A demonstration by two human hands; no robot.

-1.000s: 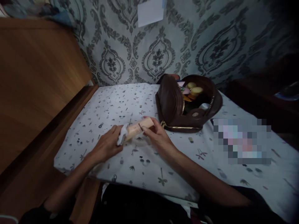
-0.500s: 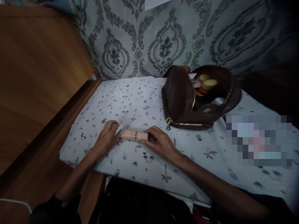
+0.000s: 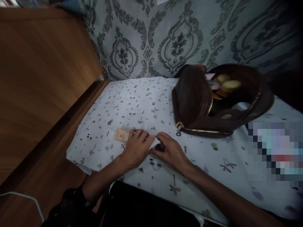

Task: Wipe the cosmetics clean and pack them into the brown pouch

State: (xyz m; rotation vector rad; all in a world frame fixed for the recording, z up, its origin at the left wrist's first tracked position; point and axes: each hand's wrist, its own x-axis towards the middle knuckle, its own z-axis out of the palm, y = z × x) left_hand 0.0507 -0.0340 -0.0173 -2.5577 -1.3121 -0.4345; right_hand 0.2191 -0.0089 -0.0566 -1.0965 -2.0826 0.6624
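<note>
A beige cosmetic tube [image 3: 121, 135] lies level just above or on the patterned white cloth [image 3: 132, 110]. My left hand [image 3: 136, 148] is wrapped over its middle, so only the flat left end shows. At the other end, the fingers of my right hand [image 3: 171, 152] are closed around the tube's dark cap [image 3: 160, 147]. A small white part shows between my two hands; I cannot tell whether the cap is still joined to the tube. To the right stands an open brown zip bag [image 3: 193, 94].
Yellow sponge-like pieces [image 3: 230, 85] and other items lie inside the bag. A blurred-out rectangular item [image 3: 279, 151] is at the right. A wooden cabinet [image 3: 47, 63] borders the left side, and a damask-patterned wall [image 3: 148, 37] rises behind. A white cable [image 3: 28, 198] hangs at lower left.
My left hand has shifted right from the tube's left end to grip over its middle. My right hand stays at the cap end. The view has turned slightly left.
</note>
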